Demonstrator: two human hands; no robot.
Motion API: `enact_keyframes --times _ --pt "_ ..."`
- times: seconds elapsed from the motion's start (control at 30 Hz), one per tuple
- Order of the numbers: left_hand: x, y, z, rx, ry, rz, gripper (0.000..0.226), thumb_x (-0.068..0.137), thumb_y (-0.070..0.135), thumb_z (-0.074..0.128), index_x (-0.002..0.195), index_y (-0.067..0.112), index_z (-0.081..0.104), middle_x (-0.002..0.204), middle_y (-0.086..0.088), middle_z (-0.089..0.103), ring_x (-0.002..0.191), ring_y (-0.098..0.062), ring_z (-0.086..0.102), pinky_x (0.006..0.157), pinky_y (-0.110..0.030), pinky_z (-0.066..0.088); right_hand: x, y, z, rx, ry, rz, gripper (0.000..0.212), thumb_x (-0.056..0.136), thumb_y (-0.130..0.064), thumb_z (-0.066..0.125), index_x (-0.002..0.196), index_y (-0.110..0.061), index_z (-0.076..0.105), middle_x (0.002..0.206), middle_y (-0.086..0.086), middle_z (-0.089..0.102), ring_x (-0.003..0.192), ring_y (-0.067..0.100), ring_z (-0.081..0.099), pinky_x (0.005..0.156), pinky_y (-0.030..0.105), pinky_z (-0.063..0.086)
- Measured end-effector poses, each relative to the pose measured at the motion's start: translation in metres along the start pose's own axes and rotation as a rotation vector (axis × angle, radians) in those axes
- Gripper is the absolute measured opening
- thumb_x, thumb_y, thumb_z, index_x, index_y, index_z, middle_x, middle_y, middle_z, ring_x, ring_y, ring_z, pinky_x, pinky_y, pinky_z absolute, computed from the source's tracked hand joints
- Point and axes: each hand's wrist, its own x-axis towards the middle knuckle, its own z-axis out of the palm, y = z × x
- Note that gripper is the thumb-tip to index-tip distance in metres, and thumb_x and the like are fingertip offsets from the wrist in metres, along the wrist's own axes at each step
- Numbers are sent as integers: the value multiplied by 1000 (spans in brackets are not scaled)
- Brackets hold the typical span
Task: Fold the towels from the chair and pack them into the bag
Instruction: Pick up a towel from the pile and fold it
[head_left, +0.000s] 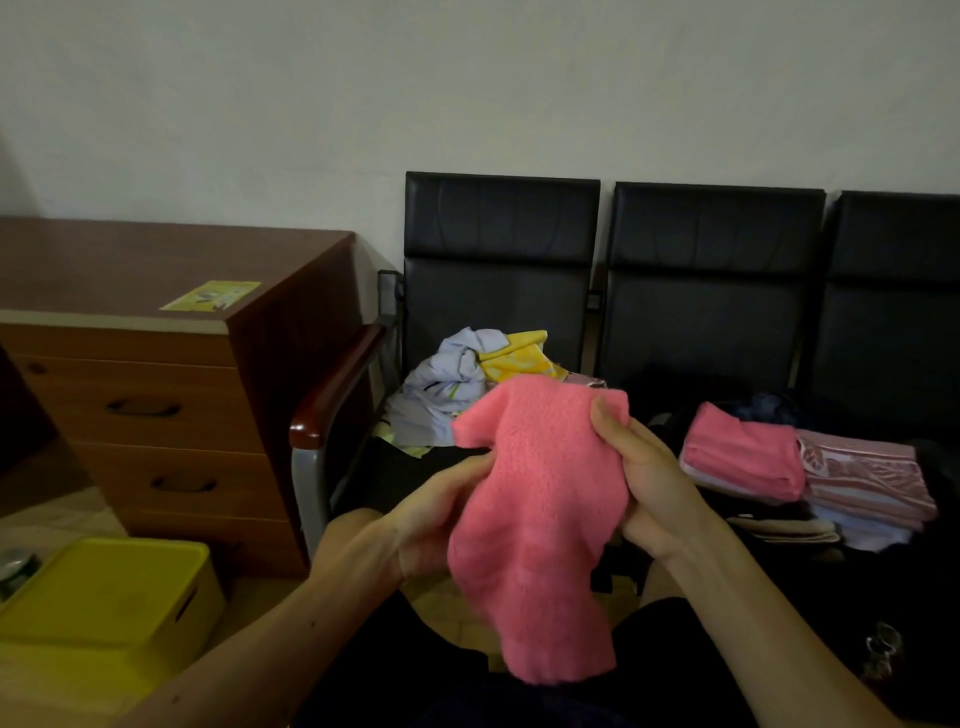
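Head view: left hand (434, 519) and right hand (647, 486) each grip a side of the pink towel (540, 525), seemingly readying a fold.

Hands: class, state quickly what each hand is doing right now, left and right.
Left hand: holds the pink towel at its left side.
Right hand: grips the same towel, thumb over its upper right edge.

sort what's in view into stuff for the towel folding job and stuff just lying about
For the job: pink towel, held by left hand and right hand; unfolded pile on the chair; folded stack.
Lying about: wooden desk; yellow box; yellow sticker on the desk.
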Motion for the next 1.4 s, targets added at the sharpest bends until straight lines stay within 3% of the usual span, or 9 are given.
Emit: enact_keyframes --times 0.17,0.3,0.47,0.63,0.8,1.0,1.17,1.27,1.4 --pt "4 2 -11 -44 149 2 42 87 20 69 124 3 63 117 -23 68 106 -35 67 90 -47 53 8 6 -10 20 112 -32 22 95 -23 56 108 -9 66 96 4 77 86 13 74 64 26 59" --pt "12 18 -8 344 429 298 10 89 10 69 86 11 60 77 -6 65 65 -13 63 57 -25 49 28 20 -34 -114 374 123 26 102 -26 52 101 -2 63 65 1 72 57 10 69 51 22 54" --pt "17 31 3 495 545 453 23 87 13 73 91 14 51 74 -2 61 62 -9 59 61 -32 50 35 23 -52 -218 295 322 27 92 -30 66 91 -4 73 82 13 75 69 22 72 69 33 55" --pt "12 38 4 454 508 442 30 91 18 70 118 20 58 110 -14 66 97 -28 69 84 -46 59 31 5 -49 -142 288 8 28 83 -13 73 109 -11 62 100 8 67 78 10 69 57 21 53" --pt "9 60 7 487 411 404 13 97 24 61 107 27 67 118 3 61 107 -18 63 85 -34 57 25 -30 -29 -705 87 -328 40 82 -9 77 115 -28 63 110 -7 69 101 6 68 77 19 56" --pt "0 88 -5 546 370 418 48 71 37 76 117 34 66 130 3 54 114 -19 60 90 -38 57 25 -58 -8 -889 -120 -232 61 73 -3 81 121 -30 56 105 -12 68 96 -6 66 74 14 54" --pt "-2 99 -16 361 178 316 55 72 6 72 123 26 63 136 -3 51 116 -24 61 80 -34 60 28 -55 5 -1009 -55 -327 65 72 -10 85 130 -23 59 112 -4 71 102 7 69 90 28 57" --pt "2 98 -21 458 250 343 62 67 10 76 125 26 62 136 -6 53 112 -23 64 81 -34 60 28 -43 10 -1360 14 -478 72 73 -21 86 138 -25 55 125 2 66 116 13 62 101 36 50" --pt "4 96 -25 539 392 368 77 65 20 78 138 22 53 129 -2 54 113 -23 62 88 -41 58 26 -40 7 -1264 31 -544 51 75 -16 84 123 -23 67 111 -3 72 105 9 67 91 32 57"
